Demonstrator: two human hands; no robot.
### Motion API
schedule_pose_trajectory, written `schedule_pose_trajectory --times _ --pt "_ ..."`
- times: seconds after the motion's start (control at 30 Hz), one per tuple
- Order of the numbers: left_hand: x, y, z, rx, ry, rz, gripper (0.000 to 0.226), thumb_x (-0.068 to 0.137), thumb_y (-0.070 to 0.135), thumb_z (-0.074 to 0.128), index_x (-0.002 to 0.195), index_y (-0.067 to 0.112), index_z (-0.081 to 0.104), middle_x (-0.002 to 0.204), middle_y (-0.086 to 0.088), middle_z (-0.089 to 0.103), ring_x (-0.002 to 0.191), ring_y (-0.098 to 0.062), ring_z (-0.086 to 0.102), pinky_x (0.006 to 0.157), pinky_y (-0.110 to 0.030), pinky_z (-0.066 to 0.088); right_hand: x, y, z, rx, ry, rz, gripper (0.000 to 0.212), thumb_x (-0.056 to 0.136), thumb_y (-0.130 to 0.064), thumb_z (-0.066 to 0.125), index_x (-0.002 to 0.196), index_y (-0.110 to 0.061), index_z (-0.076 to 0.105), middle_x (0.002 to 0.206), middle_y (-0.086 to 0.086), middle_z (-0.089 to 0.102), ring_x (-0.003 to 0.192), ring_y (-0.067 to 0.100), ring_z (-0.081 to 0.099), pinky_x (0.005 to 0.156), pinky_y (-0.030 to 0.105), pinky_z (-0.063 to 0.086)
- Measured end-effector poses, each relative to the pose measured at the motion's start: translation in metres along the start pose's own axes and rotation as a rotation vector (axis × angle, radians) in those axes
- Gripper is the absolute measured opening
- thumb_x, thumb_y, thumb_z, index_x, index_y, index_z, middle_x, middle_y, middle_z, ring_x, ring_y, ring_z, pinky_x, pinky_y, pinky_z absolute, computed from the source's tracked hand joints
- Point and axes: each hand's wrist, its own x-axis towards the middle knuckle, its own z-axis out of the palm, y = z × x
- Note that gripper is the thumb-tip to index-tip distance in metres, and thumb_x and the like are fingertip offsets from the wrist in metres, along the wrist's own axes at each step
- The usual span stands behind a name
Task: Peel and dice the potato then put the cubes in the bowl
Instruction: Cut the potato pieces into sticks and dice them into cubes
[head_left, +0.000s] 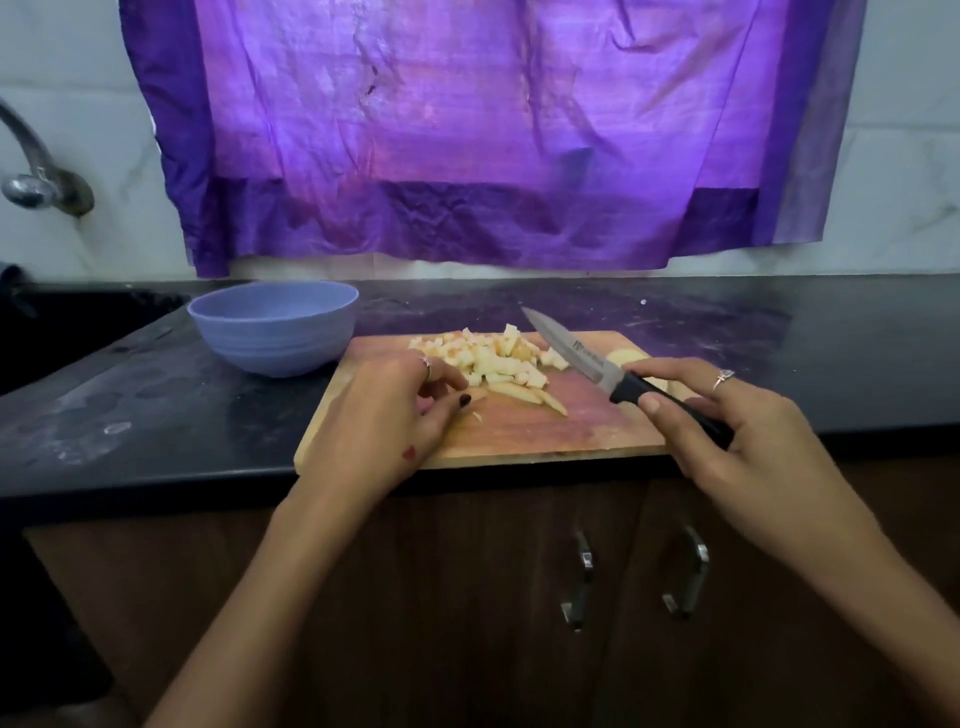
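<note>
Two cabinet handles (634, 582) sit lowest in the frame, on the dark wood doors under the counter. Above them, both forearms reach up onto the wooden cutting board (519, 436) at the counter's front edge. At centre right, the right hand (737, 415) curls its fingers and thumb around the black handle of the knife (597, 364), whose blade points to the upper left, its tip lifted clear of the board. At centre left, the left hand (384, 410) rests on the board with fingers bent together; they seem to touch or pinch the near end of the potato strips (524, 393), but the contact is hidden behind the knuckles, so I cannot tell for sure.

Just beyond those uncut strips lies the pile of potato cubes (493, 356), toward the board's far edge. A pale potato piece (626, 356) shows past the knife, at the board's far right. Peeled potato is likely wet and slippery yet firm, so the strips should be pinned from above with curled fingertips, well back from the blade. The cubes are light and loose; they would be best gathered by cupping or by scraping with the blade.

Further back, left of the board and just beside its corner, stands the blue bowl (234, 312); no cubes are visible inside. Behind it all hangs a purple cloth (467, 130), with a tap (31, 171) at far left
</note>
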Motion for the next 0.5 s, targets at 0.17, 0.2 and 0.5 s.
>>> schedule_pose_trajectory --times 0.17,0.2,0.5 --pt "-0.002 -0.001 0.002 0.046 0.031 0.016 0.022 0.090 0.035 0.063 0.107 0.025 0.071 0.092 0.007 0.067 0.076 -0.001 0.054 0.066 -0.020 0.041 -0.014 -0.011 0.030 -0.112 -0.074 0.041 0.045 0.084 -0.055 0.046 0.112 -0.027 0.067 0.099 -0.007 0.068 0.085 0.016 0.063 0.077 0.042 0.053" --pt "-0.003 -0.002 0.002 0.062 0.041 0.023 0.021 0.090 0.036 0.063 0.106 0.025 0.072 0.091 0.007 0.066 0.075 -0.002 0.054 0.063 -0.020 0.039 -0.017 -0.014 0.036 -0.136 -0.101 0.051 0.049 0.083 -0.058 0.042 0.110 -0.025 0.065 0.095 -0.006 0.068 0.081 0.015 0.062 0.075 0.044 0.052" --pt "-0.004 -0.008 0.004 0.069 0.148 0.029 0.023 0.088 0.037 0.064 0.097 0.020 0.075 0.086 0.001 0.070 0.080 -0.012 0.060 0.073 -0.026 0.047 -0.003 -0.029 0.047 -0.182 -0.082 0.047 0.032 0.089 -0.043 0.049 0.112 -0.028 0.065 0.095 0.000 0.064 0.081 0.013 0.057 0.074 0.039 0.051"
